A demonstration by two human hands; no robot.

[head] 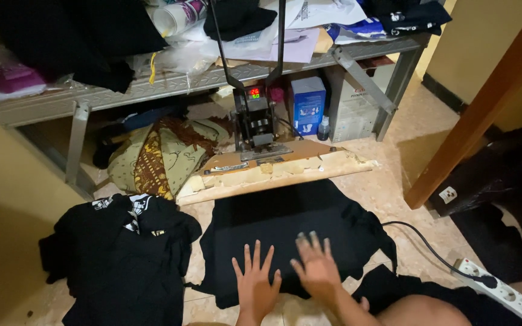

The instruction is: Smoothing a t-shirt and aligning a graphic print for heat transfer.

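A black shirt (285, 223) lies spread flat over the lower plate of a heat press (255, 124), whose raised upper plate (273, 169) is tilted up behind it. My left hand (255, 281) rests flat on the shirt's near edge, fingers spread. My right hand (315, 265) lies beside it on the same cloth, fingers apart and slightly blurred. Neither hand holds anything.
A pile of black printed shirts (122, 253) sits on the floor to the left. A white power strip (502, 293) and black cable (418, 241) lie at right. A metal shelf (170, 81) with clutter stands behind, a blue box (307, 102) and patterned cloth (158, 154) beneath it.
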